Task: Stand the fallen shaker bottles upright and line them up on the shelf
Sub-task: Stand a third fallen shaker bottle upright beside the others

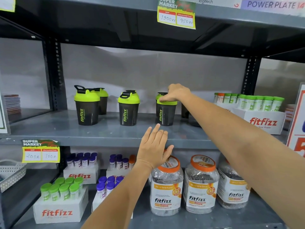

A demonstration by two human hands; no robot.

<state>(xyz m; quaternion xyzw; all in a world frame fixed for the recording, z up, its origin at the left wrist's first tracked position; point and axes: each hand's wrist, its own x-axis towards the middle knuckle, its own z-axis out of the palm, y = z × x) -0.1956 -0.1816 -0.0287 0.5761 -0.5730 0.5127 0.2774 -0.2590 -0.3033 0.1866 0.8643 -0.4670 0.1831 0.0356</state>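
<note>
**Shakers upright on the middle shelf**

Your right hand [175,94] grips the green lid of the right-hand shaker bottle [165,113], upright on the grey shelf [102,129]. Your left hand [154,147] hovers flat and unclenched at the shelf's front edge. Two more shakers [128,109] stand front-row left.

The black shaker bottles [87,111] read "fitfizz" up the side. A price tag [176,14] above says "SUPER MARKET", "1900" and "950"; a lower tag [40,151] shows "200" and "100". White boxes [262,120] and orange-lidded jars [166,187] carry "fitfizz"; top strips read "logitech" [205,1] and "POWER PLATE" [271,4].
</note>
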